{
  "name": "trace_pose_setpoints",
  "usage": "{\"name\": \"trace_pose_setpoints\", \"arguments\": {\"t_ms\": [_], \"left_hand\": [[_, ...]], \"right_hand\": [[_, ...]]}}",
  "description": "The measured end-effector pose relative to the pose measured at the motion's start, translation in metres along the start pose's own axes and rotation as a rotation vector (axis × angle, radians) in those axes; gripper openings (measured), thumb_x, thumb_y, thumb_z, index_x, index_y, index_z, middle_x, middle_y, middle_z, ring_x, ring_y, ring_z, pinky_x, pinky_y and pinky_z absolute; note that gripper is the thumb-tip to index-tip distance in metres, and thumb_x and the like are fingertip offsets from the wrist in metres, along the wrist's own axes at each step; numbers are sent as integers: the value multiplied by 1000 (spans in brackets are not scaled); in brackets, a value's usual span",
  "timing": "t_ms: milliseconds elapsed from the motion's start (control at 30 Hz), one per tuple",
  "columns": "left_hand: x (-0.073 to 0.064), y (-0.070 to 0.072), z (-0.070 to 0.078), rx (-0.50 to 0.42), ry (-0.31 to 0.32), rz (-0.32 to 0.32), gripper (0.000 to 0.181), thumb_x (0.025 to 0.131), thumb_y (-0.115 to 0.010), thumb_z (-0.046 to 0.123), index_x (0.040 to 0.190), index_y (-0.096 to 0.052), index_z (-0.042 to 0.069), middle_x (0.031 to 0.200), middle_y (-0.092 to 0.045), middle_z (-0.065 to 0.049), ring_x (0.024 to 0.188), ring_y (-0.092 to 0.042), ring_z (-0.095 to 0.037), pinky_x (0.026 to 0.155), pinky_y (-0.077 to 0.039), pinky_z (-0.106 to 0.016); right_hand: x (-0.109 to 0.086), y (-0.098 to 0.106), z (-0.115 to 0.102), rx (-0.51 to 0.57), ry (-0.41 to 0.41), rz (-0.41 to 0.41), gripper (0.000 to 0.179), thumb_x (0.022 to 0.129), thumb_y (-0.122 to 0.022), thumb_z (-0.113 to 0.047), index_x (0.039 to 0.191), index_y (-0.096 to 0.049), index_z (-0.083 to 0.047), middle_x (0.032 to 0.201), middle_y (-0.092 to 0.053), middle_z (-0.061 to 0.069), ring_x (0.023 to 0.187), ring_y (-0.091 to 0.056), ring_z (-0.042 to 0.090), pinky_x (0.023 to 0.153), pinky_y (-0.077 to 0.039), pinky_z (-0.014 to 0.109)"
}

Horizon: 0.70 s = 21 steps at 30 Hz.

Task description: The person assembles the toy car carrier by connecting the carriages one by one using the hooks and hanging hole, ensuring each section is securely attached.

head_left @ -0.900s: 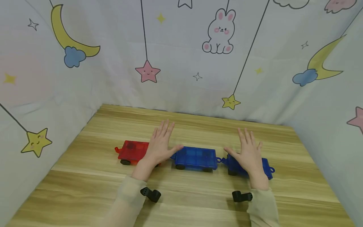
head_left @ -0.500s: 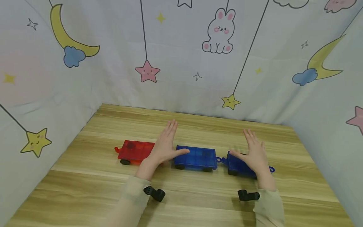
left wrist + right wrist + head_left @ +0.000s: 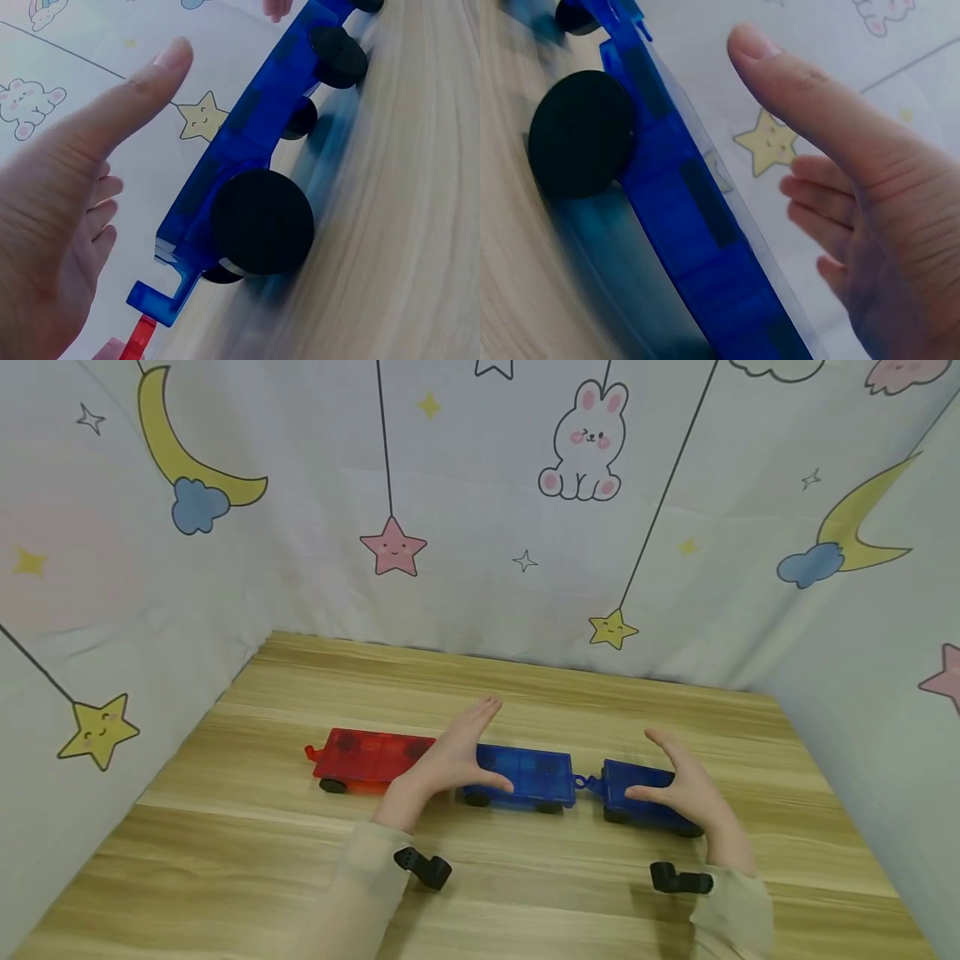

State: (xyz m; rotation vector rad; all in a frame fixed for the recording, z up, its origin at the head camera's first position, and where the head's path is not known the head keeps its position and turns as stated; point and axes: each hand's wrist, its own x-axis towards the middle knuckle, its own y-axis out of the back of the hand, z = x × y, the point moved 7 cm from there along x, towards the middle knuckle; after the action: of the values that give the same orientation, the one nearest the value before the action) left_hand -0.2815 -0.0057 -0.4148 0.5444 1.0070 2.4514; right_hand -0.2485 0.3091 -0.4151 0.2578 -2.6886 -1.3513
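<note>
Head view: I note left hand (image 3: 444,762) and right hand (image 3: 693,789) unclenched, empty; a careless sideways bump could unhook the blue toy wagons (image 3: 536,775).

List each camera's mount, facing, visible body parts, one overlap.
Head: on the head, facing forward-down at red car, middle blue car, right blue car; left hand, right hand, sleeves show.
Left wrist: worn there, looking along middle blue car; left hand, probably right fingertips show.
Right wrist: worn there, looking along right blue car; right hand shows.
Head and left wrist share middle blue car.
</note>
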Motion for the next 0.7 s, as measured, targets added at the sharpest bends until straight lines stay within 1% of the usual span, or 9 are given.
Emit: {"name": "trace_pose_setpoints", "arguments": {"t_ms": [100,200,300,433,533,700], "left_hand": [[0,-2,0,-26,2,-27,115,64,-91,43,154,-28,7,161,-26,-13,151,-20,-29,118,-25,-53],[0,-5,0,-39,2,-62,111,63,-91,41,152,-35,6,159,-30,-15,149,-25,-31,117,-28,-53],[1,-10,-1,-43,7,-112,109,63,-92,40,151,-37,5,158,-32,-16,147,-29,-32,116,-30,-52],[2,-17,-4,-27,20,-168,108,64,-92,40,150,-37,3,156,-35,-16,145,-32,-32,116,-31,-50],[2,-20,-3,-15,15,-183,107,64,-92,39,149,-39,3,155,-37,-16,145,-32,-32,116,-31,-50],[2,-21,3,10,-3,-173,106,63,-92,39,148,-41,2,154,-38,-18,144,-34,-33,115,-33,-50]], "right_hand": [[-5,0,4,31,6,-43,100,74,-85,-34,151,-31,-2,154,-27,30,139,-23,54,101,-28,73],[-9,1,6,56,40,-78,95,72,-87,-28,147,-37,2,151,-33,31,137,-26,55,99,-30,74],[-12,2,9,61,67,-111,90,71,-87,-23,144,-41,3,148,-37,32,133,-31,56,97,-34,73],[-14,1,12,62,76,-150,88,71,-88,-23,143,-44,2,147,-38,32,131,-34,56,97,-37,70],[-14,0,13,60,86,-159,87,70,-88,-23,142,-45,2,147,-39,32,131,-35,55,97,-38,67],[-14,0,14,47,87,-162,86,70,-88,-23,141,-46,3,147,-37,34,131,-34,56,96,-38,67]]}}
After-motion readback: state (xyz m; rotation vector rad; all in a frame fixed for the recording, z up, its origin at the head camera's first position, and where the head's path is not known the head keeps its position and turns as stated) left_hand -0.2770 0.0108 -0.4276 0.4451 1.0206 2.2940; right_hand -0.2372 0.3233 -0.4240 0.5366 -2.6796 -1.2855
